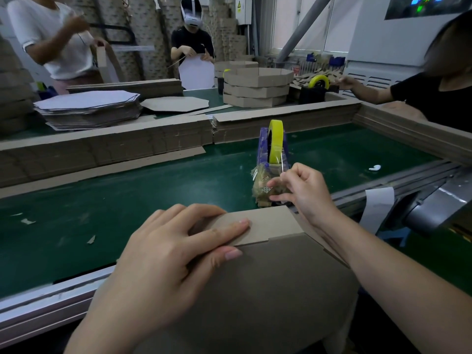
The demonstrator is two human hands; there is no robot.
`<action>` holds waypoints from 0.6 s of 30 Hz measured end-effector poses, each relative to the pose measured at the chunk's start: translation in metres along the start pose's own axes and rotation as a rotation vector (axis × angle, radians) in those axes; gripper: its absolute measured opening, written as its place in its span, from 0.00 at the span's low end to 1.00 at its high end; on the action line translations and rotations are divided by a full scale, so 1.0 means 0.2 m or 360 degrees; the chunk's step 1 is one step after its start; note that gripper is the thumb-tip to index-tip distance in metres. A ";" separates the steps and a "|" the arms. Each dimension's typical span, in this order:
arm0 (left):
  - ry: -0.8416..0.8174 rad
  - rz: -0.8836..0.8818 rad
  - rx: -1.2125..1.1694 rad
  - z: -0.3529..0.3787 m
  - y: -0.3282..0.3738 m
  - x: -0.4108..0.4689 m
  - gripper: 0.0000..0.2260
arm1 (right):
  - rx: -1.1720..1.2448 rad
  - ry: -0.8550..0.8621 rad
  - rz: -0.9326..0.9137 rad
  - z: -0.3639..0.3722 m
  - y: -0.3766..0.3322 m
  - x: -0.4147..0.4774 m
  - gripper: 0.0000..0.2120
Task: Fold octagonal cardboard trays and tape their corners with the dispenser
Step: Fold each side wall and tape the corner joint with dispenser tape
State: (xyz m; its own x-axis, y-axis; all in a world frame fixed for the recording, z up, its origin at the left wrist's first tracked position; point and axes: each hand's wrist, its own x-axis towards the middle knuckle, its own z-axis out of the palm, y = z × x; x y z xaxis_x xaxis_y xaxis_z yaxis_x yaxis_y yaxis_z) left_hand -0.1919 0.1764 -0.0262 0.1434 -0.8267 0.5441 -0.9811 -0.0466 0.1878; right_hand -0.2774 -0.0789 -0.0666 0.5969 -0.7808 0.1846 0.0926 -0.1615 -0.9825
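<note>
A brown cardboard tray [268, 277] lies upside down at the near edge of the green belt, one side flap folded against it. My left hand [173, 249] lies flat on its far corner, fingers straight, pressing the flap down. Just beyond the tray stands a blue tape dispenser [274, 154] with a yellow roll. My right hand [301, 192] is at the dispenser's front end and pinches the clear tape strip between thumb and fingers.
Stacks of flat cardboard strips [107, 149] wall off the far side of the green belt [127, 190]. Beyond them lie a pile of flat octagonal blanks [89, 108], stacked finished trays [258, 85] and a second dispenser [315, 89]. Three other people work around the table.
</note>
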 end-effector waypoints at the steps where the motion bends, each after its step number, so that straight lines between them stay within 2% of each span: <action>1: 0.0000 0.0003 -0.0001 0.00 0.00 0.00 0.17 | -0.0005 -0.0001 -0.0002 0.00 0.00 0.00 0.15; 7: -0.0006 0.0010 0.0007 0.00 -0.01 0.00 0.17 | -0.0174 -0.0010 -0.0079 0.02 0.01 -0.02 0.15; 11: -0.0006 0.0024 0.0015 0.00 -0.01 -0.01 0.17 | -0.0125 0.0012 -0.0048 0.02 0.02 -0.04 0.15; 15: -0.0012 0.0038 0.0003 0.00 0.00 0.00 0.17 | -0.0036 -0.0017 0.0039 0.00 0.00 -0.05 0.25; 18: -0.0005 0.0041 -0.0022 0.00 -0.01 -0.01 0.16 | -0.0040 -0.0011 0.0040 -0.02 -0.01 -0.06 0.16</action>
State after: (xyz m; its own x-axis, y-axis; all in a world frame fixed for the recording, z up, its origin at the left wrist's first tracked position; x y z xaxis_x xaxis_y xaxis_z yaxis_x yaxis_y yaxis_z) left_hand -0.1910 0.1784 -0.0268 0.1178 -0.8291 0.5465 -0.9825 -0.0175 0.1852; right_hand -0.2878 -0.0713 -0.0664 0.6040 -0.7808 0.1595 0.0575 -0.1569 -0.9859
